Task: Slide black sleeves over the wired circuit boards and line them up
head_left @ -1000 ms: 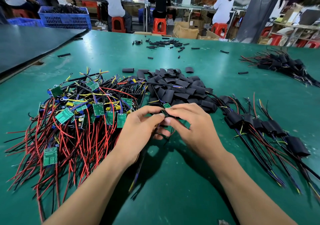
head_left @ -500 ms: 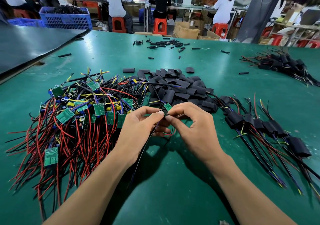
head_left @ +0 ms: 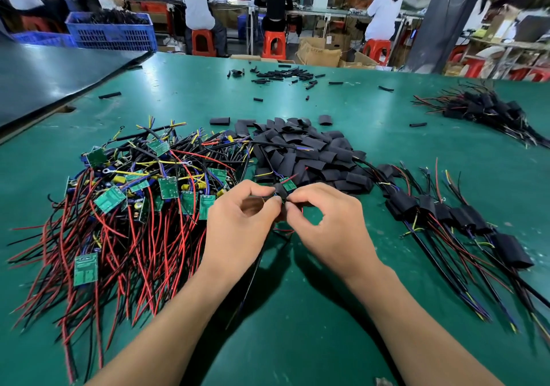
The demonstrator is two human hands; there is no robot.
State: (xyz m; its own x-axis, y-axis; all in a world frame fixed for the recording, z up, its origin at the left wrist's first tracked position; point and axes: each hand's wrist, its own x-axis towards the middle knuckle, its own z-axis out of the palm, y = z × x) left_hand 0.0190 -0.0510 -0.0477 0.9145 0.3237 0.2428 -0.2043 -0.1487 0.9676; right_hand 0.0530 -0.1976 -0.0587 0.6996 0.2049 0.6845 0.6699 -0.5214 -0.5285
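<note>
Little has shifted over the last second: your two hands still meet at the centre of the frame. They have drawn a touch tighter round the piece, and the same green corner pokes out above your fingertips.

Your left hand [head_left: 238,225] pinches the black sleeve [head_left: 279,191] between thumb and forefinger, and your right hand [head_left: 330,228] pinches it from the other side, its remaining fingers curled loosely. The circuit board [head_left: 288,184] shows only its upper corner, just above and right of the sleeve. How much of it is already inside I cannot tell. Its wires trail down between your wrists onto the green table [head_left: 297,341].

As for progress, you look early in the batch. The row of sleeved boards [head_left: 464,216] runs down the right of the frame, a dozen or so. A further sleeved bundle [head_left: 482,109] lies at the upper right. The heap of bare wired boards [head_left: 168,187] on the left is far larger, and the pile of empty sleeves [head_left: 312,159] just above your hands is still deep.

For this piece, the sleeve likely has to travel on until the green corner is covered. After that it goes to the right with the others.
</note>
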